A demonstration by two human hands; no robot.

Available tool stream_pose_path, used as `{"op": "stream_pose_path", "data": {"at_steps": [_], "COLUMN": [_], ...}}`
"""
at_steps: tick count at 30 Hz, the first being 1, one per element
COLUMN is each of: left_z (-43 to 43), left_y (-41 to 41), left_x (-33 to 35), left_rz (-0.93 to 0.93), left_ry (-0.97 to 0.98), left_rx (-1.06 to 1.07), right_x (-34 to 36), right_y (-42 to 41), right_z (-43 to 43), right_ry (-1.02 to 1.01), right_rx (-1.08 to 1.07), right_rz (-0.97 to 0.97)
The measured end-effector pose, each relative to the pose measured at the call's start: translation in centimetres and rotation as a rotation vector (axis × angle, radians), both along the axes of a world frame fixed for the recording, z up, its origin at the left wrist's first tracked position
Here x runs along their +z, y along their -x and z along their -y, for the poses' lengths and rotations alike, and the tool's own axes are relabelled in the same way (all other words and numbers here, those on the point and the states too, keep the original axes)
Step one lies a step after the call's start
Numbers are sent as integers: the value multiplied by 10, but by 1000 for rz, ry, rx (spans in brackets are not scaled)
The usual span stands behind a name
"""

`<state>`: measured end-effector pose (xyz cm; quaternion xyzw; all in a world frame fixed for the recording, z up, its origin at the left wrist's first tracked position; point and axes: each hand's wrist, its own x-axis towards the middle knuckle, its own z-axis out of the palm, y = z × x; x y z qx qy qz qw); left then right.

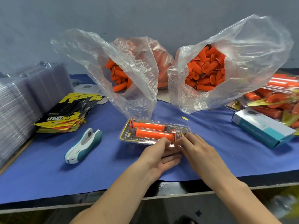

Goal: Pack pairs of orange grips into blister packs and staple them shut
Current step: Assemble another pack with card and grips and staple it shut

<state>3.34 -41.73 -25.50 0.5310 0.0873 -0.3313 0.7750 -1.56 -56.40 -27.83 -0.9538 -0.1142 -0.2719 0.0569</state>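
Note:
A clear blister pack (145, 132) lies in the middle of the blue table, holding two orange grips (150, 126) over a black and yellow card. My left hand (159, 153) pinches the pack's near right edge, thumb on top and fingers underneath. My right hand (196, 147) pinches the same edge just to the right. A white and teal stapler (84, 145) lies to the left of the pack, untouched.
Two open plastic bags of loose orange grips (120, 76) (207, 70) stand behind the pack. Printed cards (68, 113) and stacked empty blisters (24, 97) sit at left. Packed blisters (278, 97) and a staple box (262, 126) lie at right. The table edge (178, 188) is near.

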Motion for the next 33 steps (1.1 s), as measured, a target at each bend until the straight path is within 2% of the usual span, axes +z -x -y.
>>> {"op": "stream_pose_path", "data": {"at_steps": [3,10,21,33], "left_z": [-6,-16,-30,-60], "left_y": [-4,-11,-22,-37], "left_x": [-2,-8,-11,-14], "left_rz": [59,152,131,96], "left_ry": [-74,-163,-119,-106], "left_rx": [9,224,368,426], "right_x": [1,3,4,8], "right_y": [1,0,-4,-2], "right_z": [2,-5,-10,-6], "right_ry": [10,20,12,17], "right_rx": [-4,-11,-26,-69], "right_rz": [-1,65,87,71]}}
